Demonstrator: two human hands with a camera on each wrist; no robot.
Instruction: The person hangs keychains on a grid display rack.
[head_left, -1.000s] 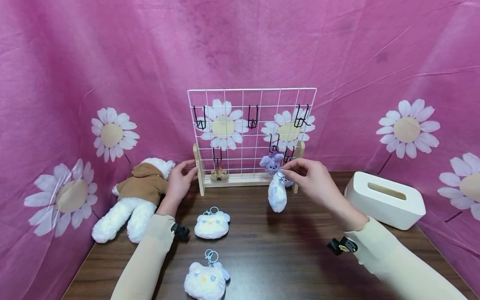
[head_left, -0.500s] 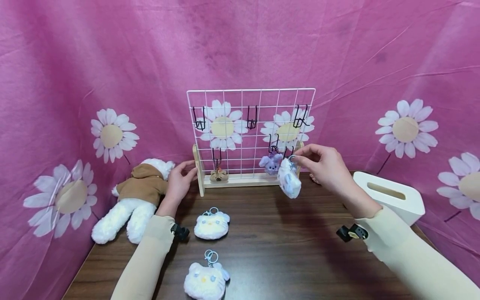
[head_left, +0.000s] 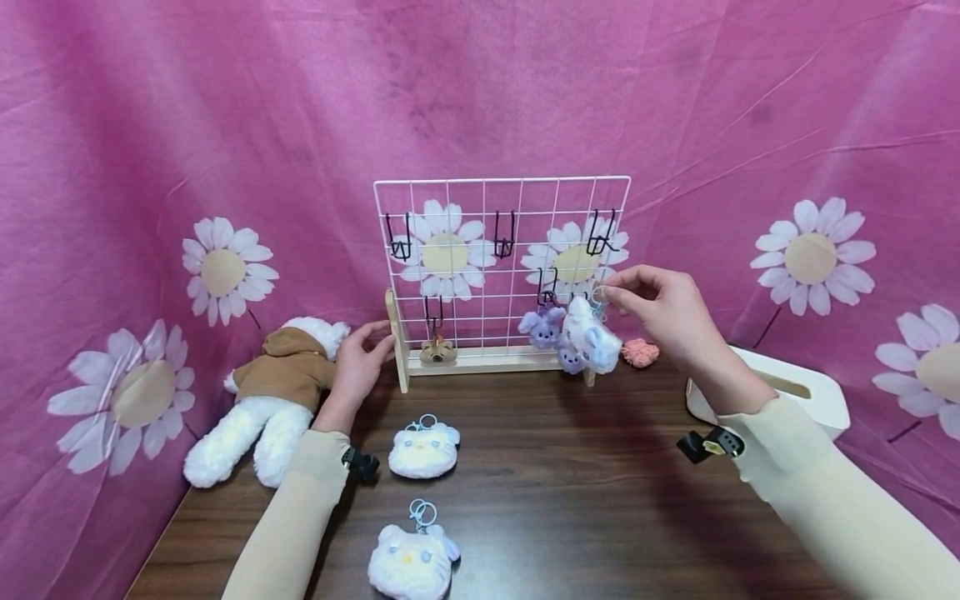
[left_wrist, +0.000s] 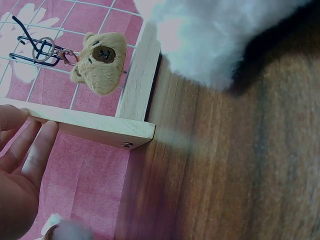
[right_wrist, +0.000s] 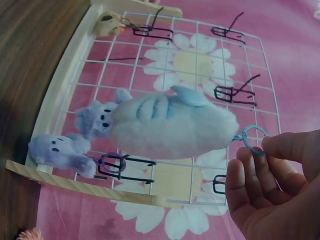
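Observation:
In the head view my right hand (head_left: pixel 667 312) pinches the light-blue ring of a white plush cat keychain (head_left: pixel 596 346) between thumb and fingers. The keychain hangs before the right side of a white wire grid rack (head_left: pixel 483 179). In the right wrist view the ring (right_wrist: pixel 254 140) is at my fingertips and the plush (right_wrist: pixel 170 125) partly covers a purple plush keychain (right_wrist: pixel 92 120); a second purple plush keychain (right_wrist: pixel 60 150) hangs beside it. My left hand (head_left: pixel 360 367) holds the rack's left wooden post (left_wrist: pixel 95 125), close to a hanging brown bear keychain (left_wrist: pixel 102 62).
Black hooks (head_left: pixel 505 242) sit on the grid. Two white cat keychains (head_left: pixel 423 450) lie on the table (head_left: pixel 555 508). A white plush toy in a brown hoodie (head_left: pixel 285 375) is at left. A pink fuzzy item (head_left: pixel 641 352) and a white tissue box (head_left: pixel 825 396) are at right.
My right hand has moved right and up with the white cat keychain, which now hangs before the rack's lower right. The pink item has come into view. My left hand has stayed on the post.

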